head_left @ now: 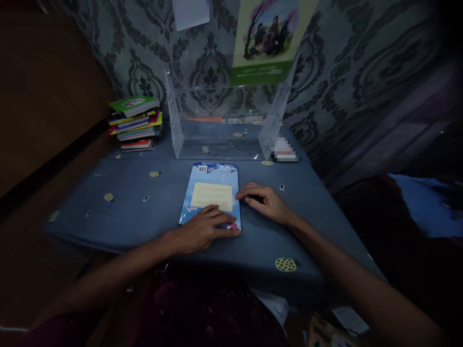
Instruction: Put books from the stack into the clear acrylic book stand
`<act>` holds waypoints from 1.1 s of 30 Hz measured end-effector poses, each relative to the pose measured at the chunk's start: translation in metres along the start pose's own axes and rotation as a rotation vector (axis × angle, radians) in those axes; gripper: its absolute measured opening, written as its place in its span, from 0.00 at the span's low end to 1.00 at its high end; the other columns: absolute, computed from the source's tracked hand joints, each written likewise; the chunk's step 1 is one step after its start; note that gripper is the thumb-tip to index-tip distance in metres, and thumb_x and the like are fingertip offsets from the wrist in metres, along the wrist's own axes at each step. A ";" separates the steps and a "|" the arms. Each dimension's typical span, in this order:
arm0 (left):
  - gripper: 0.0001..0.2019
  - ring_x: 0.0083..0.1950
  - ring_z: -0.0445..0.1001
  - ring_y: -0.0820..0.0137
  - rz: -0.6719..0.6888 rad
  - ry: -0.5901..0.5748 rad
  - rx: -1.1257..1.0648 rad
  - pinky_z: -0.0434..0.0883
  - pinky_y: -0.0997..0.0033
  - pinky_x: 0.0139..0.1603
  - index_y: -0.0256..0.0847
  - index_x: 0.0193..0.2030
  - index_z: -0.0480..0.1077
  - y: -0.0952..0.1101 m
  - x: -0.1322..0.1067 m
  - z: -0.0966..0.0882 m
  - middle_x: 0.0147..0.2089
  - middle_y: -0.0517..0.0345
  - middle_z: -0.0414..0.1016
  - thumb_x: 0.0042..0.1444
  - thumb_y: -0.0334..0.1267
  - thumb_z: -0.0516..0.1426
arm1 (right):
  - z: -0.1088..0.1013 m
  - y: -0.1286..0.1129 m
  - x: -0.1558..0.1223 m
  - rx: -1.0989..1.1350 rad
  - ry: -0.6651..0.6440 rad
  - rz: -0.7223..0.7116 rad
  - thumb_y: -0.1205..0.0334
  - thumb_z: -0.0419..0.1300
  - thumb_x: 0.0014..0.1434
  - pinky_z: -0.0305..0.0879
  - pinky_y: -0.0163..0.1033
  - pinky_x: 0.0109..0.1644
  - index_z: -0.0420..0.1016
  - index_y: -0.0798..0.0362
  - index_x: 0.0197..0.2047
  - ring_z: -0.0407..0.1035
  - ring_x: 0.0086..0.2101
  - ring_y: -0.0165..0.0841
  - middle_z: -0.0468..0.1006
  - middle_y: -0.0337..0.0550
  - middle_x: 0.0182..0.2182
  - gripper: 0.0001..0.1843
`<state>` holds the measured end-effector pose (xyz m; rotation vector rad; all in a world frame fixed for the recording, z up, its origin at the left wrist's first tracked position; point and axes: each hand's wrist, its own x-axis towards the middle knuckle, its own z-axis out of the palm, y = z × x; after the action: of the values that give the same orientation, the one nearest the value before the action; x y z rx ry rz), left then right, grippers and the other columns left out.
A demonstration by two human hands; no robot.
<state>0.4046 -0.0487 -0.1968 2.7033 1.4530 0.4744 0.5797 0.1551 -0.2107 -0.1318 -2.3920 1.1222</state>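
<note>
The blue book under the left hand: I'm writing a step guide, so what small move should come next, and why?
Probably hook the right hand under the right edge of the blue book and lift slightly: the book lies flat, the left hand rests across its near end, and the right hand's fingers are at that edge.

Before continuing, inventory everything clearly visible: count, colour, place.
Cloth-covered table: 1, blue, centre
Glossy rectangular book: 1, blue and cream, table's front centre
Book stack: 1, multicoloured, table's back left
Transparent plastic stand: 1, clear, behind glossy book
Plain paper: 1, white, top centre
Illustrated sheet: 1, green and cream, right of plain paper
Pixelated item: 1, mostly white, right of stand
Damask backdrop: 1, grey, rear
Flat panel: 1, brown, left
Apparent cloth: 1, blue, far right
Clothing: 1, dark red, bottom
Left hand: 1, bare, on glossy book
Right hand: 1, bare, at book's edge
</note>
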 end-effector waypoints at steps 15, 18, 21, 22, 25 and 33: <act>0.16 0.63 0.70 0.65 -0.051 -0.005 -0.173 0.64 0.58 0.67 0.43 0.62 0.70 -0.003 0.000 -0.010 0.63 0.49 0.73 0.72 0.36 0.50 | 0.004 -0.001 0.000 -0.095 -0.003 -0.061 0.59 0.61 0.63 0.73 0.49 0.48 0.81 0.49 0.40 0.75 0.42 0.40 0.83 0.46 0.37 0.08; 0.17 0.66 0.68 0.64 -0.140 -0.006 -0.212 0.62 0.59 0.70 0.41 0.64 0.69 -0.022 -0.004 -0.014 0.64 0.49 0.73 0.72 0.40 0.50 | 0.004 -0.002 0.000 -0.095 0.000 -0.075 0.60 0.60 0.63 0.73 0.49 0.48 0.81 0.49 0.40 0.75 0.41 0.39 0.83 0.46 0.37 0.08; 0.19 0.68 0.67 0.62 -0.254 0.028 -0.151 0.62 0.55 0.70 0.43 0.66 0.68 -0.056 -0.009 -0.015 0.67 0.49 0.70 0.73 0.41 0.48 | 0.003 -0.003 0.000 -0.090 -0.004 -0.083 0.60 0.60 0.63 0.74 0.50 0.48 0.81 0.49 0.40 0.75 0.41 0.39 0.83 0.46 0.37 0.07; 0.20 0.69 0.66 0.62 -0.300 0.031 -0.126 0.63 0.55 0.70 0.43 0.66 0.67 -0.070 -0.010 -0.015 0.67 0.49 0.69 0.73 0.41 0.48 | 0.003 -0.003 0.000 -0.089 -0.007 -0.080 0.60 0.60 0.63 0.74 0.50 0.48 0.81 0.49 0.40 0.75 0.41 0.39 0.83 0.46 0.37 0.07; 0.21 0.69 0.65 0.59 -0.449 0.074 -0.051 0.63 0.54 0.70 0.40 0.66 0.68 -0.108 -0.013 -0.015 0.69 0.46 0.68 0.71 0.42 0.48 | 0.003 -0.003 0.000 -0.090 -0.016 -0.060 0.59 0.60 0.63 0.74 0.51 0.48 0.81 0.48 0.40 0.75 0.42 0.40 0.83 0.47 0.38 0.08; 0.25 0.70 0.64 0.58 -0.620 0.152 0.003 0.61 0.55 0.72 0.33 0.69 0.64 -0.148 -0.016 -0.008 0.71 0.43 0.64 0.70 0.41 0.46 | 0.003 -0.003 -0.001 -0.090 -0.024 -0.065 0.59 0.60 0.64 0.73 0.51 0.49 0.81 0.49 0.40 0.75 0.43 0.40 0.83 0.47 0.39 0.08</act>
<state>0.2742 0.0209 -0.2185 2.0760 2.1961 0.6286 0.5795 0.1512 -0.2105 -0.0703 -2.4506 0.9917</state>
